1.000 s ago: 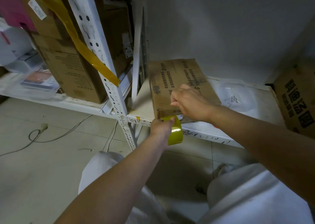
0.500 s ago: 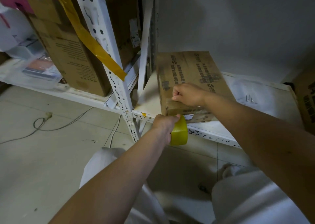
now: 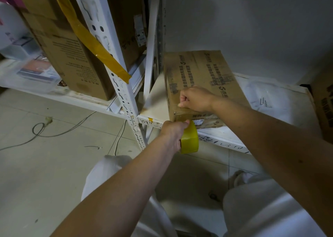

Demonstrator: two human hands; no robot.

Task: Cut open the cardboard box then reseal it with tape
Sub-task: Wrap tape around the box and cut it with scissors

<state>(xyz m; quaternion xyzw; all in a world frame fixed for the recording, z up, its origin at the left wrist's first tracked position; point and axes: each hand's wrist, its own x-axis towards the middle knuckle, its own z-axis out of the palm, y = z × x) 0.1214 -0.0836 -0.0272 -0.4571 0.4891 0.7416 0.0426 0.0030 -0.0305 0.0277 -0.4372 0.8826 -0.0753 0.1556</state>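
Resealing appears to be the step in hand, by my reading. I see the flat brown printed cardboard box (image 3: pixel 201 85) lying closed on the white metal shelf (image 3: pixel 225 134), directly under my right hand (image 3: pixel 195 98), whose fingers are curled into a fist with the thumb pressed down on the box's near top edge. Just below that hand, my left hand (image 3: pixel 172 132) grips the glossy yellow roll of packing tape (image 3: pixel 190 140) in front of the box's near side face. I cannot tell whether a strip already runs from roll to box. Judgement: the cutting looks finished, as no blade is visible; taping looks barely begun, and laying the strip, smoothing it and severing it remain.
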